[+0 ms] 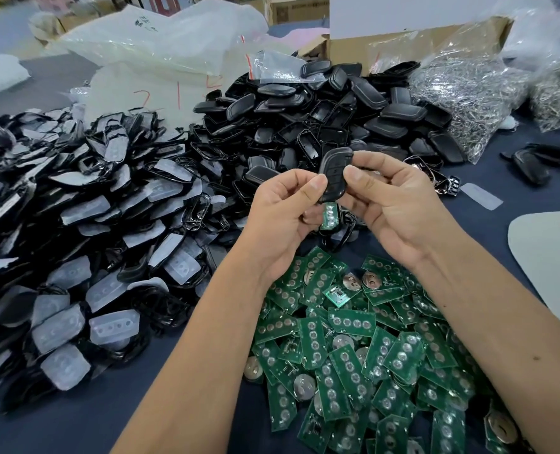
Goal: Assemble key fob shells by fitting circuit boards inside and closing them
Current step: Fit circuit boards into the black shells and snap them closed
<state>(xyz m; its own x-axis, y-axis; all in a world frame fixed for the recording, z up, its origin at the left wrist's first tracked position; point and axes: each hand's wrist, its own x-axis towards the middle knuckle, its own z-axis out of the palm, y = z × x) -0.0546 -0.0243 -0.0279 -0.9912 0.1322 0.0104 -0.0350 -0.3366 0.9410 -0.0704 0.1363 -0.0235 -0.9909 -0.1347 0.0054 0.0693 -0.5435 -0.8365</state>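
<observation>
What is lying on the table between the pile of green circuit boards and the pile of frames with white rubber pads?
In the head view, only bare dark table cloth lies between the circuit boards and the padded frames; the left forearm hangs above it.

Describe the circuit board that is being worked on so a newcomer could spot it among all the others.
Start at the heap of green circuit boards in the near middle of the dark table, then look up to the two hands above it. The left hand and right hand pinch a black key fob shell. The circuit board pokes out beneath that shell, the only one off the table.
</observation>
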